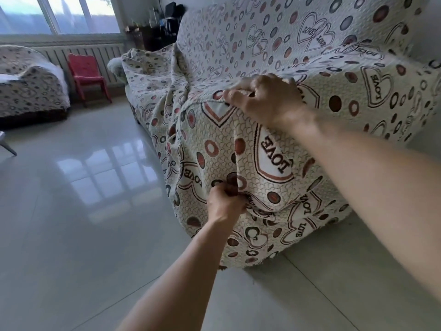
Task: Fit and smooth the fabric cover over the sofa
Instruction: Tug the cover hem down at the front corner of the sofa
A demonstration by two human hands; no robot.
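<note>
Watching the head feed here. The fabric cover, the cream one with LOVE hearts and rings, is lying draped over the whole sofa: back, seat and near arm. It's hanging down to the tiled floor and bunching into folds along the seat towards the far end.

My right hand is sitting on the top corner of the near arm, fingers curled and pinching the cloth at the seam there. My left hand is lower on the front of that arm, fist closing round a gathered fold of the cover.

Off to the left a red chair is standing in front of a radiator under the window, with another covered armchair beside it.
</note>
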